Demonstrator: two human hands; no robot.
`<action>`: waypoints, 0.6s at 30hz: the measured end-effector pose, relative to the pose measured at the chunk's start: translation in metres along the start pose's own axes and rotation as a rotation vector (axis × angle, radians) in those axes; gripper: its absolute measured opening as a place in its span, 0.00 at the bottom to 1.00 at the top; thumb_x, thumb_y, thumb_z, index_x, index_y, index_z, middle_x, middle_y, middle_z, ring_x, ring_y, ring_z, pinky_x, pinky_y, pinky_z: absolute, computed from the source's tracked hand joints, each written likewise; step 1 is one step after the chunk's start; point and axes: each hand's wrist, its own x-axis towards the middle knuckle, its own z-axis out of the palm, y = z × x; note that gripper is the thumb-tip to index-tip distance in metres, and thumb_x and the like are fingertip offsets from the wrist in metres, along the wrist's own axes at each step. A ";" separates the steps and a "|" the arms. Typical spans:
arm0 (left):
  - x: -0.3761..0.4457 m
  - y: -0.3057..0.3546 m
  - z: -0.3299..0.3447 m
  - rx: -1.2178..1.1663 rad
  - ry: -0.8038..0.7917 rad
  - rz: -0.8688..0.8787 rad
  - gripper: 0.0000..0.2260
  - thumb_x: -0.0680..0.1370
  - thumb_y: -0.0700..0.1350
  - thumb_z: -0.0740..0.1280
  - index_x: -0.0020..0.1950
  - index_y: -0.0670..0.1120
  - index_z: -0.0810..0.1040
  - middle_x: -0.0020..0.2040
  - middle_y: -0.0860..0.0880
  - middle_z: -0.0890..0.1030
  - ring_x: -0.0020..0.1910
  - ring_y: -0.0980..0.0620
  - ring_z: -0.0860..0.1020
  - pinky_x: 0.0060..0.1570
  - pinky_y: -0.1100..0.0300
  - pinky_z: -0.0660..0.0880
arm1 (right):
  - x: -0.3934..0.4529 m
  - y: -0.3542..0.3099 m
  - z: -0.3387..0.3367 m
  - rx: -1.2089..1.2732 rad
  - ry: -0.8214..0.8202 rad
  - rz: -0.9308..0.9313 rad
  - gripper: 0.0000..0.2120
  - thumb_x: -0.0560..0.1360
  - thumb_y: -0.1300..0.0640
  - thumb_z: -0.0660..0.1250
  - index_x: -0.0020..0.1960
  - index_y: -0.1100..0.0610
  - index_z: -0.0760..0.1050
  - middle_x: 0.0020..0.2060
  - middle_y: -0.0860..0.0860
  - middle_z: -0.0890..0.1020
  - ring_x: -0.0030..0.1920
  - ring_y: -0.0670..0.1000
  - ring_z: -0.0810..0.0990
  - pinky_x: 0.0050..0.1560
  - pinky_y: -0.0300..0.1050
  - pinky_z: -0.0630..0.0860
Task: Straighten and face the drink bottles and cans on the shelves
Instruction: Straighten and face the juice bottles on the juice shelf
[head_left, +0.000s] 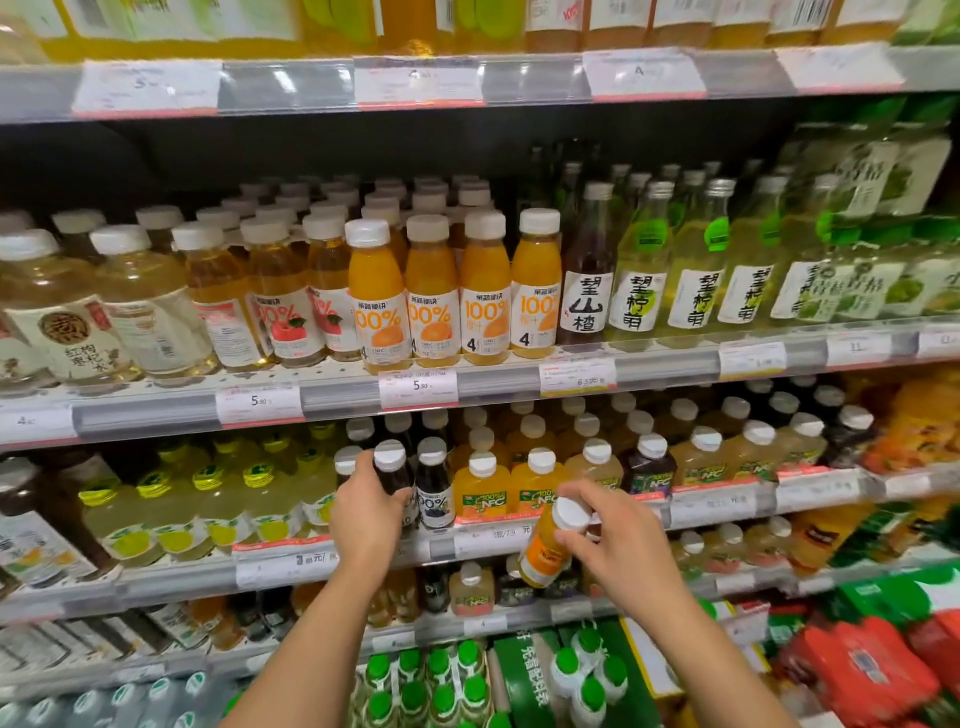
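Your left hand (366, 512) grips dark bottle (393, 475) standing at shelf (332, 566) front, left of orange bottles (511, 488). Your right hand (615, 535) grips tilted orange bottle (548, 551) by cap, near side of shelf edge.

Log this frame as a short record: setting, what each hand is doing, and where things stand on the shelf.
setting: store drink shelves with price tags
left hand: grips dark juice bottle standing at the front of the shelf
right hand: holds orange juice bottle by its white cap, tilted, off the shelf
shelf row beside it: NFG orange bottles upright, labels forward
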 end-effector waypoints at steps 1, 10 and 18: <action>0.000 -0.001 0.001 -0.003 0.001 0.003 0.29 0.72 0.49 0.79 0.69 0.47 0.71 0.46 0.47 0.84 0.43 0.44 0.82 0.32 0.56 0.74 | 0.001 0.001 0.000 -0.002 -0.002 -0.003 0.19 0.74 0.48 0.75 0.62 0.38 0.73 0.53 0.37 0.80 0.56 0.45 0.77 0.55 0.47 0.76; -0.006 -0.003 0.008 0.072 -0.042 0.062 0.34 0.76 0.43 0.75 0.76 0.48 0.59 0.46 0.47 0.83 0.39 0.45 0.82 0.32 0.52 0.77 | 0.006 -0.003 0.004 -0.028 -0.059 -0.046 0.19 0.74 0.46 0.74 0.62 0.38 0.73 0.55 0.35 0.79 0.57 0.43 0.76 0.55 0.45 0.76; 0.022 0.018 -0.006 0.276 0.025 0.300 0.07 0.79 0.41 0.68 0.57 0.45 0.80 0.52 0.44 0.83 0.49 0.41 0.82 0.39 0.52 0.74 | 0.006 0.003 -0.001 -0.048 -0.075 -0.041 0.19 0.75 0.45 0.73 0.63 0.38 0.72 0.57 0.36 0.79 0.58 0.43 0.75 0.56 0.45 0.75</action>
